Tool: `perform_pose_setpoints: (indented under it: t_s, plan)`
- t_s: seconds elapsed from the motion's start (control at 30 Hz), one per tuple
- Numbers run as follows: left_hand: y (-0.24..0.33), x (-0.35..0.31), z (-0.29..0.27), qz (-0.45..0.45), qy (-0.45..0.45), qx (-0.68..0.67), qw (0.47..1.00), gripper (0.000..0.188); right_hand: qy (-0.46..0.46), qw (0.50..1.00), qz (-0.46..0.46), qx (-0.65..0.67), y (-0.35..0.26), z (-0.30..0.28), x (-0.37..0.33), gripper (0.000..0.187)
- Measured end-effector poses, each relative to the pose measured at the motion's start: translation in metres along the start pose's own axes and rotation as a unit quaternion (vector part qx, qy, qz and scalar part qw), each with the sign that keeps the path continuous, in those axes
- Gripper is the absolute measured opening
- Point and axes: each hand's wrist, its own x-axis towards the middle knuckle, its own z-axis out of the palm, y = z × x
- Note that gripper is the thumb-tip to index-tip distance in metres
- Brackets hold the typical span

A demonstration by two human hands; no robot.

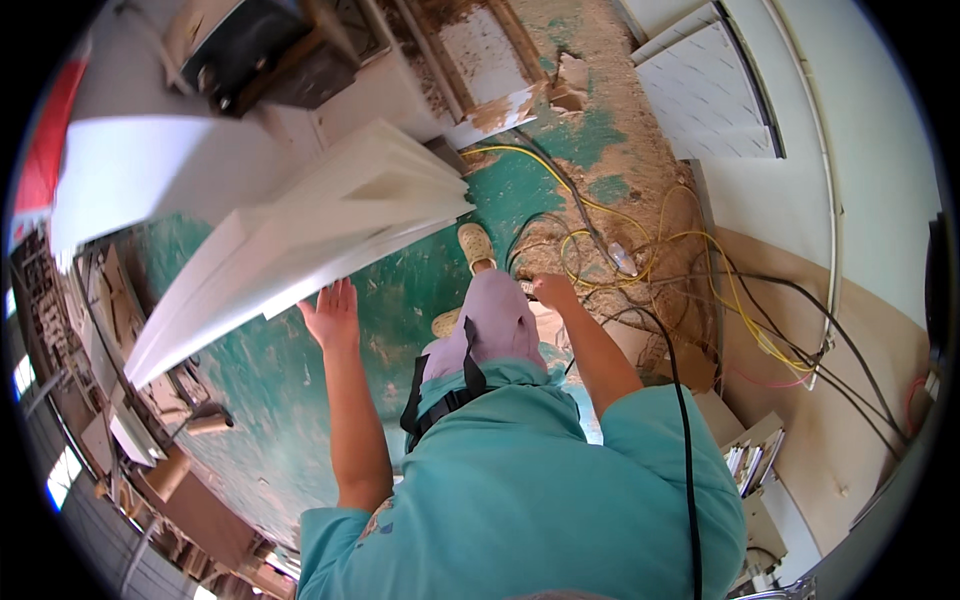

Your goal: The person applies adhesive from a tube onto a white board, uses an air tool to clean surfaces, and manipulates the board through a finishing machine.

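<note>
A large pale white panel (330, 225), or several thin ones fanned together, leans to the left in front of me. My left hand (334, 318) is open, its fingers stretched out at the panel's near lower edge. Whether they touch it, I cannot tell. My right hand (554, 291) is closed beside my right knee. At its fingers shows the end of a small grey object (527, 287), close to a dark cable; most of it is hidden, so its kind is unclear.
Yellow cable (715, 270) and black cords lie tangled over sawdust on the right. The green floor (285, 400) is worn. White boards (710, 95) lean on the right wall. A dark machine (260, 50) stands far left. A black cord (685, 430) crosses my right shoulder.
</note>
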Motion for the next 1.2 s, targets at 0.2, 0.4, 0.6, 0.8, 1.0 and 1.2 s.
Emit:
perform_pose_setpoints:
  t_s: [0.2,0.4,0.6,0.8,1.0,1.2]
  plan:
    - [0.01,-0.023,0.021,0.026,-0.034,0.006,0.999,0.072,0.027,0.993,-0.081,0.079,-0.056,-0.024,0.01,0.028]
    - [0.01,-0.013,0.02,0.081,-0.032,0.131,0.987,0.055,0.041,0.988,-0.132,0.069,-0.051,-0.032,-0.021,0.03]
    - [0.005,-0.008,0.019,0.1,-0.064,0.107,0.987,0.058,-0.043,0.99,-0.085,-0.101,0.027,-0.048,-0.084,0.03]
    - [0.016,-0.007,0.011,0.081,-0.068,0.085,0.991,0.054,-0.056,0.985,0.013,-0.161,0.094,-0.034,-0.113,0.036]
    - [0.033,-0.005,-0.003,0.066,-0.052,0.166,0.983,0.032,-0.107,0.976,-0.078,-0.173,0.03,-0.03,-0.048,0.036]
    - [0.008,-0.032,-0.064,0.187,-0.005,0.373,0.909,0.061,-0.088,0.965,-0.216,-0.12,-0.137,-0.031,0.022,0.031]
